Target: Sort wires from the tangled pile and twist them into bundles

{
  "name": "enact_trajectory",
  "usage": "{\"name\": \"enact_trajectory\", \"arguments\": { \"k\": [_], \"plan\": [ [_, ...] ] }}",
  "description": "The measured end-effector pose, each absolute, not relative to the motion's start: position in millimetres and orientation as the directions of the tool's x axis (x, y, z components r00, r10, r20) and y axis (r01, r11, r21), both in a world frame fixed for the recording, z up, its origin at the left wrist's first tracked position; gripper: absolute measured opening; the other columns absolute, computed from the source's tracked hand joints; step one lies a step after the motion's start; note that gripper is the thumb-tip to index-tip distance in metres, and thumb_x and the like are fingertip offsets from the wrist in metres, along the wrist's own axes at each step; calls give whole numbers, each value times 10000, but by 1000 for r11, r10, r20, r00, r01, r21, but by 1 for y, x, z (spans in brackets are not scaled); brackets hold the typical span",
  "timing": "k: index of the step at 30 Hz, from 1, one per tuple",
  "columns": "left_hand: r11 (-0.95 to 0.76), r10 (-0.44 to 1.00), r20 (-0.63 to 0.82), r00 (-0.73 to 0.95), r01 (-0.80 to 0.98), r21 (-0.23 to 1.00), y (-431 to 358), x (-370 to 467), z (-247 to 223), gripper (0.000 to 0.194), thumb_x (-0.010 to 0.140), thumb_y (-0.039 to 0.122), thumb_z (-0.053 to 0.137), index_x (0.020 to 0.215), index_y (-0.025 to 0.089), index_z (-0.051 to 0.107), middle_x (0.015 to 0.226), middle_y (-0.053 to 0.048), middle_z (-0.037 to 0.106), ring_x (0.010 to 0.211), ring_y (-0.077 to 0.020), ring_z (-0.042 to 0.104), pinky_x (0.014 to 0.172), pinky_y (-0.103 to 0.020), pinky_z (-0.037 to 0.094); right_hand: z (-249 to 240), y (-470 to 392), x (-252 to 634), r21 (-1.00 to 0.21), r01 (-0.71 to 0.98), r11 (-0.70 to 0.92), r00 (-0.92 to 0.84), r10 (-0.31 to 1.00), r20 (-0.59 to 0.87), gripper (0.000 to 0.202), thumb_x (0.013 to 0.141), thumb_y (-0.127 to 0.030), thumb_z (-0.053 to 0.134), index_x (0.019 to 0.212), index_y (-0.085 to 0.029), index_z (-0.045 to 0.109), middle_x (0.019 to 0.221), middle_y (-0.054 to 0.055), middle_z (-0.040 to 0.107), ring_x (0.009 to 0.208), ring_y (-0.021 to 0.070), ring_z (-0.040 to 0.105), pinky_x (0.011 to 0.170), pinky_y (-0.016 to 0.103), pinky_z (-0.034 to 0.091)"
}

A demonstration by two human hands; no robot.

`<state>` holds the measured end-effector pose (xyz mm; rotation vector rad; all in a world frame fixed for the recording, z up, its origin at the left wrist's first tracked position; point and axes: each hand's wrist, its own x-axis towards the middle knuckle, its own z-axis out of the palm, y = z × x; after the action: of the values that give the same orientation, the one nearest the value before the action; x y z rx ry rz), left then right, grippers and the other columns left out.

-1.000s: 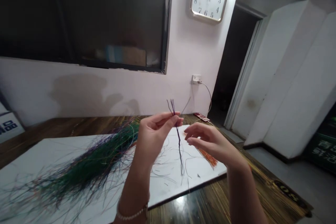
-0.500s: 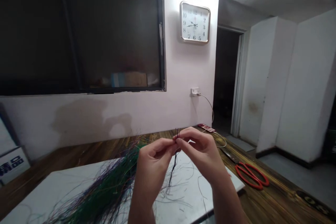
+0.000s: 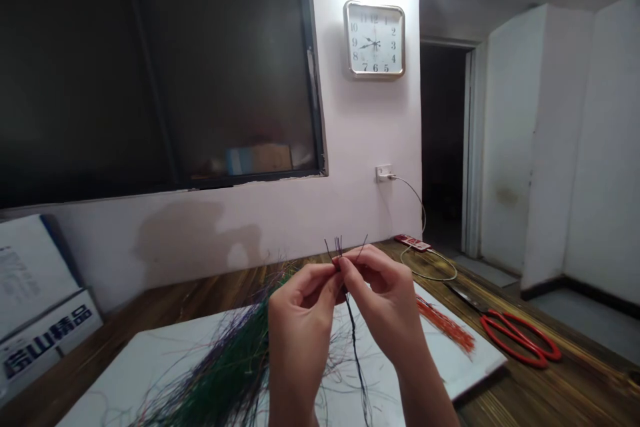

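Note:
My left hand and my right hand meet at the fingertips, both pinching a thin bundle of dark strands. Several short ends fan out above the fingers, and the longer twisted part hangs below over the white board. Left of my left hand lies a big pile of green and purple strands on the board. A bunch of orange-red strands rests on the board to the right of my right wrist.
Red-handled scissors lie on the wooden table at the right. A red and white object with a cable sits at the back edge. A box with printed lettering stands at the left.
The view has turned slightly left, so the surroundings sit further right. The short strand ends above the fingers now spread apart, and the orange-red bunch shows more fully.

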<state>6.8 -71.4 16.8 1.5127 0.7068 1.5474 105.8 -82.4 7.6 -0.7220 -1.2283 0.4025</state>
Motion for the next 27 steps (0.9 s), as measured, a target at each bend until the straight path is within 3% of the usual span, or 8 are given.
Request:
{"name": "enact_trajectory", "arguments": {
  "k": [21,27],
  "plan": [
    [-517,847,528,66,-133,846,-77,-1,17,144,725,256,719,786,140,659,740,-33,714,662,-124,676,644,-186,571,11,-83,107,-715,-247,654,238,756,610,108,781,-256,662,722,-166,670,653,2,601,599,98,538,543,220,458],
    [-509,847,522,98,-129,851,-75,-4,18,145,723,260,718,772,137,658,754,-36,717,709,-151,687,709,-244,588,8,-82,109,-713,-198,672,200,740,642,83,784,-243,644,743,-171,644,643,-5,588,584,109,539,542,245,468]
  ]
}}
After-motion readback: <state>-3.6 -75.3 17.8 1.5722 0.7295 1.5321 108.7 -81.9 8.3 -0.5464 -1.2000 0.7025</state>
